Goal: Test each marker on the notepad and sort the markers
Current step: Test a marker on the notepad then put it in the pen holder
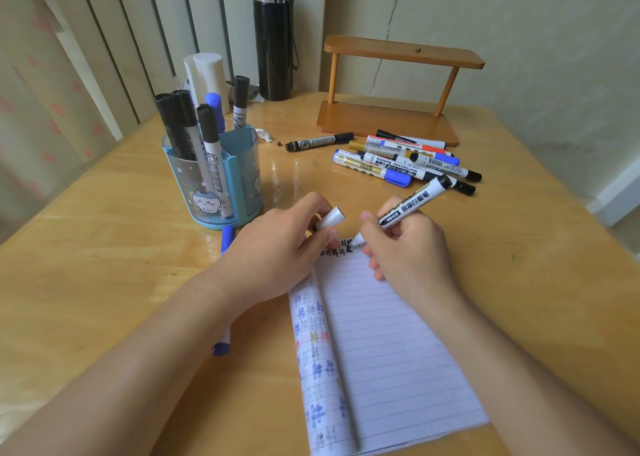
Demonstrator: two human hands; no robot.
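Observation:
A lined notepad (391,344) lies open on the wooden table, with black hash marks at its top edge and coloured marks on the folded-back page. My right hand (408,251) grips a white marker (408,206) with a black end, its tip touching the top of the page. My left hand (277,251) pinches the marker's cap (330,218) and rests on the pad's upper left corner. A blue pen holder (211,178) at the left holds several black and blue markers. A pile of loose markers (401,161) lies beyond the pad.
A blue marker (227,244) lies partly under my left forearm. A wooden shelf stand (391,123) stands at the back right, a black bottle (273,36) and a white roll (207,74) at the back. One black-gold marker (318,142) lies apart.

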